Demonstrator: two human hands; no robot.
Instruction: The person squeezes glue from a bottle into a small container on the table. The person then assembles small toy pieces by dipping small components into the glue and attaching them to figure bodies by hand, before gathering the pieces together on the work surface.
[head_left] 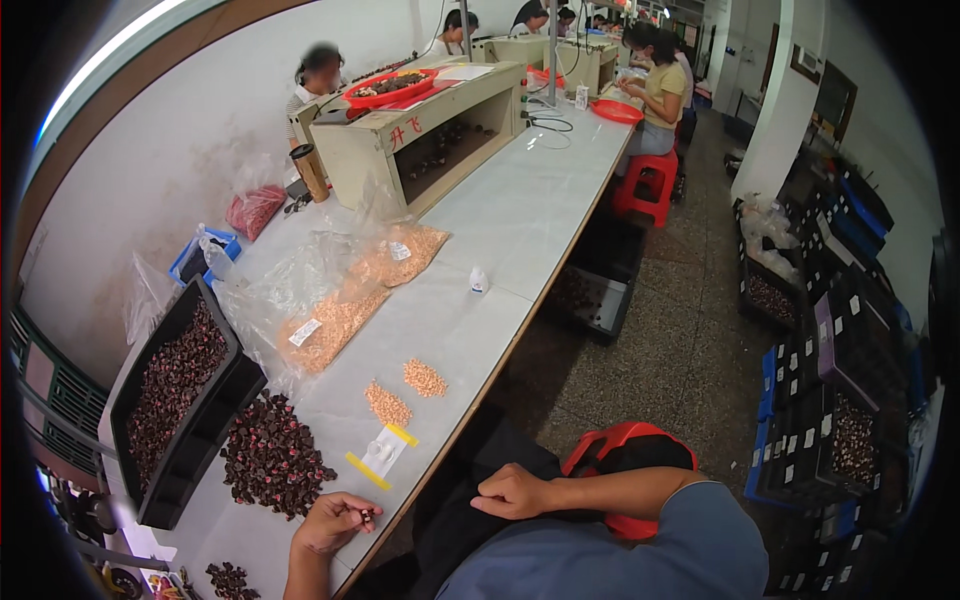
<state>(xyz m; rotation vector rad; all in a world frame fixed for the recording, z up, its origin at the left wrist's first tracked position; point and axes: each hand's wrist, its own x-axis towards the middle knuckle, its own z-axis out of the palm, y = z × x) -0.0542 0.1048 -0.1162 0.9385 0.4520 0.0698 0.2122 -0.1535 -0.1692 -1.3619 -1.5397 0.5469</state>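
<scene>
I have the left hand [335, 522] pinching a small dark piece [367, 515] just on the near side of the dark pile [272, 458], while the right hand [512, 492] is curled closed well to the pile's right, off the table [480, 330], and I cannot tell whether it holds anything. Right of the pile I see a white card [396, 449] with yellow tape, then two peach-coloured heaps [387, 404] farther out; left of the pile stands a black bin [218, 420].

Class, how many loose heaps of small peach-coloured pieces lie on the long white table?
2. One peach-coloured heap lies just beyond the white paper with yellow strips; the other heap lies farther away, to its right. None seem hidden.
</scene>
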